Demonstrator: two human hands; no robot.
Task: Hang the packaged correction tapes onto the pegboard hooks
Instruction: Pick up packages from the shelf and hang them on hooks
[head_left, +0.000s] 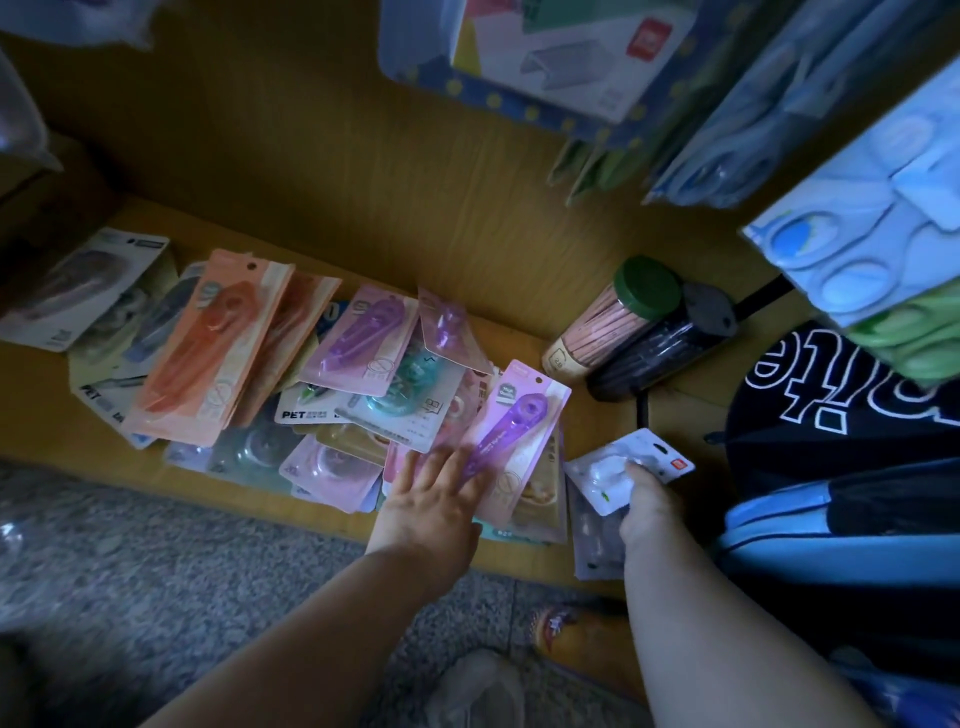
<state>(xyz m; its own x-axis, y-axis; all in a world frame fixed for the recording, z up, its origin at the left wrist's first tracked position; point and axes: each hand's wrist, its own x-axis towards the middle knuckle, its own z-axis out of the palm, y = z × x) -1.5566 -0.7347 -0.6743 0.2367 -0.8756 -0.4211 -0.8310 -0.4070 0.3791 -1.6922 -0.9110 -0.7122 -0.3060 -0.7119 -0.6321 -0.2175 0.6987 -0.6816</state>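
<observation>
Head view, left hand (436, 499): the fingers are straight and spread, lying flat on the purple pack (511, 421). It grips nothing.
Head view, right hand (644, 506): it is curled round the near end of the white pack (628, 467), thumb on top, just right of the pile (322, 395).
Tapes, place: nearly all lie on the wooden ledge (519, 249), low in the scene. The hanging packs (857, 208) fill the far right, and I cannot see the hooks behind them.
Risk, pile: the packs overlap loosely and the near ones reach the ledge's edge. I judge that dragging one out may push others down to the floor (156, 545).
Risk, purple pack: a flat palm on glossy film may slide it instead of lifting it.
Risk, white pack: it is held at one end, with the hang hole at the far end. It may swing and miss a hook.
Risk, pencil tube (613, 322): it is round and lies on its side, so a bump could roll it.
Materials, packs: thin card backs with clear, shiny plastic bubbles. The orange packs (208, 348) and the purple pack are long and narrow, and the white pack is short.
Materials, ledge: wood-grain, smooth, yellow-brown.
Materials, floor: grey, speckled, rough-looking.
</observation>
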